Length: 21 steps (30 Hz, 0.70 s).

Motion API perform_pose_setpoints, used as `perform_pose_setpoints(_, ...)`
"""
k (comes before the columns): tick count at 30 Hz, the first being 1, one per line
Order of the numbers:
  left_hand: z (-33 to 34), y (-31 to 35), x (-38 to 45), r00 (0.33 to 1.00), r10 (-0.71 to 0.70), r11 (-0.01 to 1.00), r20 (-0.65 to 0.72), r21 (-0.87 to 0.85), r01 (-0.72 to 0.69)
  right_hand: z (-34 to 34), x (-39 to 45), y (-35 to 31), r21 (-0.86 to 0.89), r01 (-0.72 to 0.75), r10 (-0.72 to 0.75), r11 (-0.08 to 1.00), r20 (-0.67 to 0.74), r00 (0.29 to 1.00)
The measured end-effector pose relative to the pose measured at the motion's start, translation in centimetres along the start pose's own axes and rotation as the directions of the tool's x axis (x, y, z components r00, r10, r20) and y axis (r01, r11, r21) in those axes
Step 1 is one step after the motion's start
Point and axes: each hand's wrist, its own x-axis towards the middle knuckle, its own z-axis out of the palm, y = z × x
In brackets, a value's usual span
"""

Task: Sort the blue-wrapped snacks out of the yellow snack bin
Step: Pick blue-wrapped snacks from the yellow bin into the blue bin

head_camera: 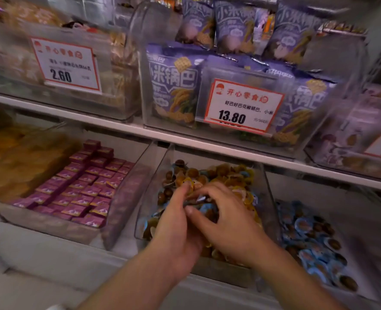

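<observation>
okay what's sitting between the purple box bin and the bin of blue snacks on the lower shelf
In the head view, the clear yellow snack bin lies between them, with both hands, left and right, reaching into it.
</observation>
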Motion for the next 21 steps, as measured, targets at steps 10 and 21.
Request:
perform_pose_setpoints(10,-3.9,7.3,-2.6,0.876,0.474,0.817,-0.090,0.415,-0.400,1.1,2.6,1.7,-0.397,0.089,0.002,0.913,0.224,0.975)
perform_pose_setpoints(21,-5.7,8.7,-3.3,0.842,0.534,0.755,-0.077,0.491,-0.434,2.0,4.3,-0.1,-0.366,0.041,-0.045,0.930,-0.004,0.999)
